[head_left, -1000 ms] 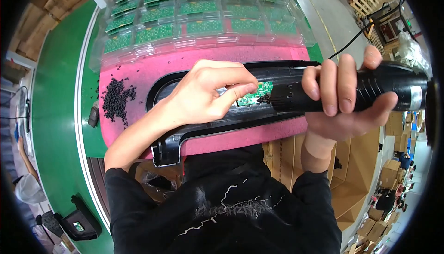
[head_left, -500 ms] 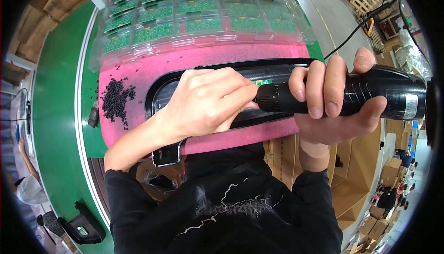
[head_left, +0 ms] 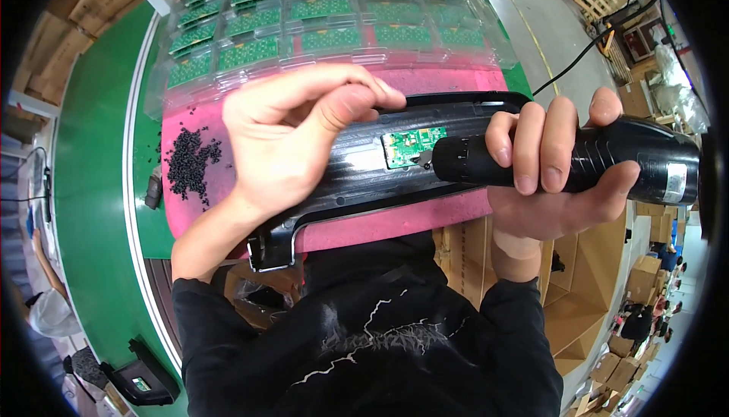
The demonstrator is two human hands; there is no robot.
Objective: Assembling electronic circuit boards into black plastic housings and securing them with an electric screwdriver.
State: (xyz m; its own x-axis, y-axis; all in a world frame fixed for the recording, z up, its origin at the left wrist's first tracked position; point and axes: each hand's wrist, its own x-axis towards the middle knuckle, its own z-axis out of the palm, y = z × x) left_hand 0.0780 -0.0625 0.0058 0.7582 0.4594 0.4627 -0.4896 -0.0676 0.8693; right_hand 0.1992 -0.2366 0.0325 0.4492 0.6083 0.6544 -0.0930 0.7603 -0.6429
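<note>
My right hand (head_left: 558,155) is wrapped round a black electric screwdriver (head_left: 474,160), which lies nearly level and points left. Its dark tip is over a small green circuit board (head_left: 402,146) inside a long black plastic housing (head_left: 357,185). Whether the tip touches the board cannot be made out. My left hand (head_left: 285,132) is raised over the housing's left part, fingers loosely bent and thumb beside the forefinger, with nothing visible in it. To its left, a heap of small black screws (head_left: 190,166) lies on the pink mat (head_left: 357,233).
Clear plastic trays (head_left: 319,41) of green circuit boards stand at the far side. A black cable (head_left: 585,56) runs at the right. Open cardboard boxes (head_left: 592,265) sit below right. Another black case (head_left: 140,375) lies at lower left, near another person's arm (head_left: 49,261).
My left hand has moved away from the screwdriver's tip, left and up, and its fingers have loosened. The circuit board now shows. My right hand and the screwdriver have shifted slightly right.
</note>
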